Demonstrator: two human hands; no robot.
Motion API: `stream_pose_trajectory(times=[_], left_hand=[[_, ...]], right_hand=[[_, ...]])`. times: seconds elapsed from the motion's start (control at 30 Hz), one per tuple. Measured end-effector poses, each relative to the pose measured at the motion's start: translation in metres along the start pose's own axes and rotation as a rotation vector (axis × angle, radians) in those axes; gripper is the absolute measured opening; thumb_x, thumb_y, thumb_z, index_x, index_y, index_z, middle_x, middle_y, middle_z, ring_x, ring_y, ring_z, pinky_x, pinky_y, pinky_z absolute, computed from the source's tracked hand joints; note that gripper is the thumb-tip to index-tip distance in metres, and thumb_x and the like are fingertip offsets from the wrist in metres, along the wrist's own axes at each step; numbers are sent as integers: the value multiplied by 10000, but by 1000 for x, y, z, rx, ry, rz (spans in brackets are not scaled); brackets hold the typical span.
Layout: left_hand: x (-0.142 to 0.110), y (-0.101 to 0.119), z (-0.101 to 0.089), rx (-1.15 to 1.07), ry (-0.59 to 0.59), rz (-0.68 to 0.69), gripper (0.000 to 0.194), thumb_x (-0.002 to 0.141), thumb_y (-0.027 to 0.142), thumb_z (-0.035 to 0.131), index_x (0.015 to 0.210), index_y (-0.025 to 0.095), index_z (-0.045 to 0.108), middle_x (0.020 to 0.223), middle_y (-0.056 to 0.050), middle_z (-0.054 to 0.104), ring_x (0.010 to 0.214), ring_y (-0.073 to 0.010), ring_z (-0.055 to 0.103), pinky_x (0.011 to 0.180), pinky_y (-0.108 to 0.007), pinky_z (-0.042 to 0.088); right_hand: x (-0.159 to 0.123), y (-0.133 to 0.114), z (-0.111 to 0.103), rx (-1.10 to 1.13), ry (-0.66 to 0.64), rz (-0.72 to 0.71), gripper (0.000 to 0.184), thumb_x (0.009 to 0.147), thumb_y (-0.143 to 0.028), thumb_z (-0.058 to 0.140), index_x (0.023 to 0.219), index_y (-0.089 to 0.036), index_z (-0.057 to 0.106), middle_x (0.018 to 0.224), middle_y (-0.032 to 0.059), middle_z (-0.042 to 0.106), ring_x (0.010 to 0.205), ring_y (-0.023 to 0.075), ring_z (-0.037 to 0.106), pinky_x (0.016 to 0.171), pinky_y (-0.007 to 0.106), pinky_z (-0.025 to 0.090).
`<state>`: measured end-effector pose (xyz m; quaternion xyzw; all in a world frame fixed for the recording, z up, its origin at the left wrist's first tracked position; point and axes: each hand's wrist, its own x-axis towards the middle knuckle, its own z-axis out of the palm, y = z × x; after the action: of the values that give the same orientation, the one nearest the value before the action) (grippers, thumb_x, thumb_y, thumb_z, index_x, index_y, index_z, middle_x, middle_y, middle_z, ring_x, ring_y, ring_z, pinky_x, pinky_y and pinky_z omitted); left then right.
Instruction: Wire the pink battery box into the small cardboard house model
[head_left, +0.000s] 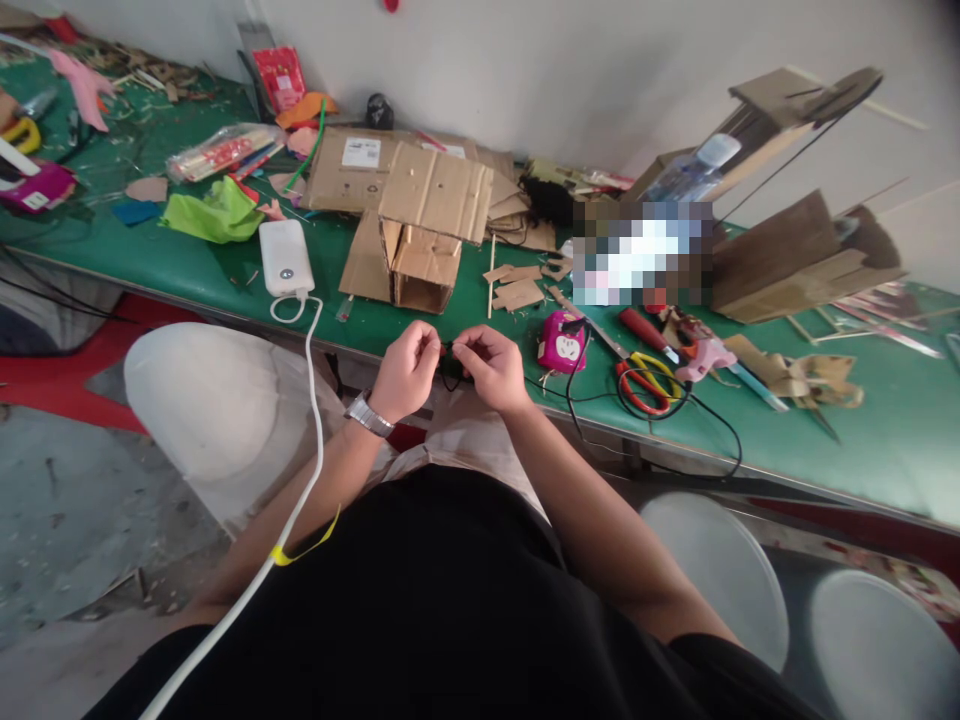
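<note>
My left hand (405, 370), with a metal watch on the wrist, and my right hand (491, 368) meet just in front of the green table's near edge (247, 300). Both pinch a small black object (450, 362) between their fingertips; it is too small to name. A cardboard box model (424, 230) with a flat roof stands on the table right behind my hands. A white power bank (285, 257) lies to the left, its white cable (315, 400) running down past my left arm.
A pink plug block (562, 342) with a black cord, red-and-yellow scissors (646, 378), a pink glue gun (701, 355) and cardboard scraps lie to the right. A larger cardboard build (795, 250) stands at the far right. White stools (217, 400) sit beside and below me.
</note>
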<state>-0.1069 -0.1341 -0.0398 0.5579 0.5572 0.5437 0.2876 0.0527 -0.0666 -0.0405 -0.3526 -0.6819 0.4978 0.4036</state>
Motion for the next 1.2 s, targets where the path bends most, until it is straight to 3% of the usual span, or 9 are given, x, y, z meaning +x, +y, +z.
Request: stream_pose_trajectory(times=[0.63,0.87,1.2], left_hand=[[0,1,0,8,18,-1,159,1052,281,506,901,230,501,792,-8,601,678,-153,574,654,-298,440],[0,-1,3,-92,5,-31,137,1037,352,570,1023,216,585,873,-27,663,740,-152,628,698,-289,501],[1,2,2,-49,16,7,118,1004,308,617,988,196,650,906,-47,717,774,-161,658,704,-287,519]], right_hand=[[0,-1,0,22,1,35,398,869,-602,746,860,-212,662,716,-7,613,567,114,520,528,259,417],[0,1,0,15,3,16,431,878,-641,733,887,-215,664,744,3,620,588,119,520,530,261,429],[-1,4,1,5,-1,-22,340,891,-538,754,913,-202,706,775,12,653,624,122,528,561,269,429]])
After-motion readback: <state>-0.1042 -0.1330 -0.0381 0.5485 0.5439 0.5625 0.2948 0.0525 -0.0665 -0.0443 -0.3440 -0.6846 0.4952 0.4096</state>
